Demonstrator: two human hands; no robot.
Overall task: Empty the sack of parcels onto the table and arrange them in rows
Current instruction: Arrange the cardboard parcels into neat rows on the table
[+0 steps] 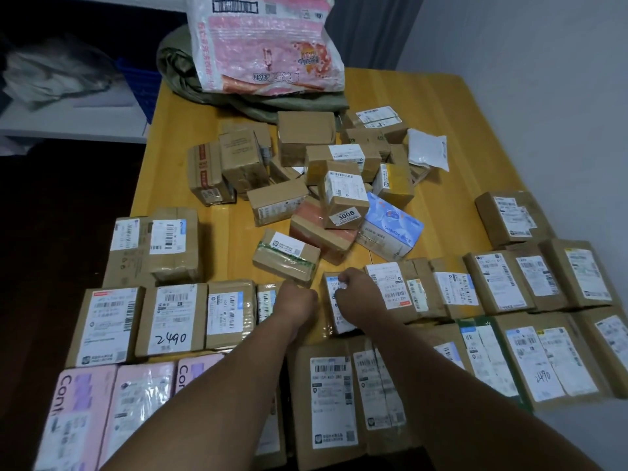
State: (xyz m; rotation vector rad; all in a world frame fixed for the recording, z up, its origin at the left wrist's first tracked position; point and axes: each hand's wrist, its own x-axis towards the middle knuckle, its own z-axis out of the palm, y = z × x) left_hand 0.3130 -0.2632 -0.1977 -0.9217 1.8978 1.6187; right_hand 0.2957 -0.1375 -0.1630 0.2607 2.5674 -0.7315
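Item 1, small parcel (334, 312): being set into a part-built row on the table (176, 107). Handling note: best slid left until it closes the strip of bare wood on that side, edges squared with the neighbours and label kept face up, so the row reads as 1 line. Grip: right hand (358, 288) lies over its far end, fingers curled and pinching the carton there. Left hand (297, 297), just left of the parcel, points its fingers down with the tips hidden; whether it holds anything cannot be told. Appearance: brown carton under glossy tape, long white label with a blue corner and printed digits, lying flat, slightly askew. Just left: a barcoded parcel (265, 300). Touching on the right: a wider labelled parcel (390, 287). Nearer the person: 1 further row, pink cartons (142, 402) at its left end. Beyond the parcel: unsorted heap (306, 185), cartons tilted and overlapping. Farther beyond: olive sack (180, 62), slumped, with a pink printed bag (268, 45) on it.
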